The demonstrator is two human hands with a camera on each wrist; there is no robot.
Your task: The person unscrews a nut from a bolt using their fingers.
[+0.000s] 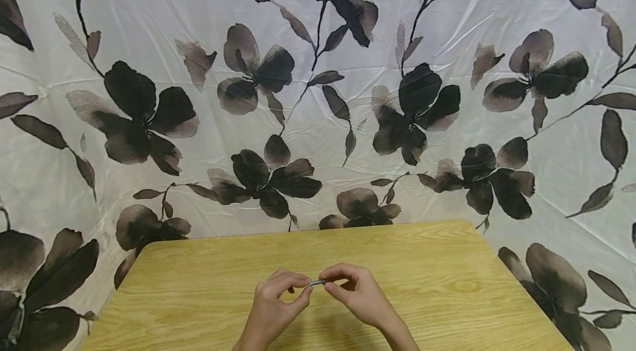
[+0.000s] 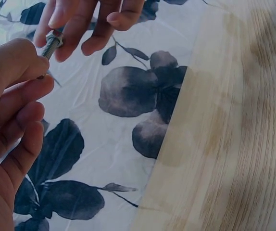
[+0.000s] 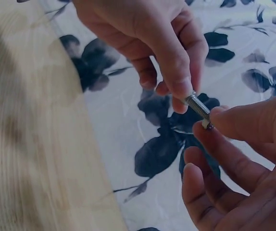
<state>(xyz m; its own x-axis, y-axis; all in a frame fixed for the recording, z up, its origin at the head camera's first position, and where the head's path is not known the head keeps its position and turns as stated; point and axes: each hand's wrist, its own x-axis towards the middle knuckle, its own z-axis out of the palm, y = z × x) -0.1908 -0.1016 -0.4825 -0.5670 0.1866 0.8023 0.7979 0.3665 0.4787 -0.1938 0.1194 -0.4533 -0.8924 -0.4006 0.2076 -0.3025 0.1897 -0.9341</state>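
Note:
A small metal bolt (image 2: 50, 48) with a threaded shank spans the gap between both hands, held above the table. My left hand (image 1: 278, 298) pinches one end of it between thumb and index finger, covering that end. At the other end sits a hex nut (image 3: 207, 123), with the thumb and index finger of my right hand (image 1: 360, 293) pinching it. The left wrist view shows the nut (image 2: 55, 36) between the right fingertips, threads exposed below it. My right hand's other fingers (image 3: 210, 192) curl loosely beside the bolt.
Beneath the hands lies a light wood-grain table (image 1: 427, 279) with rounded far corners. A pale cloth (image 1: 318, 91) printed with dark flowers hangs behind it and down both sides.

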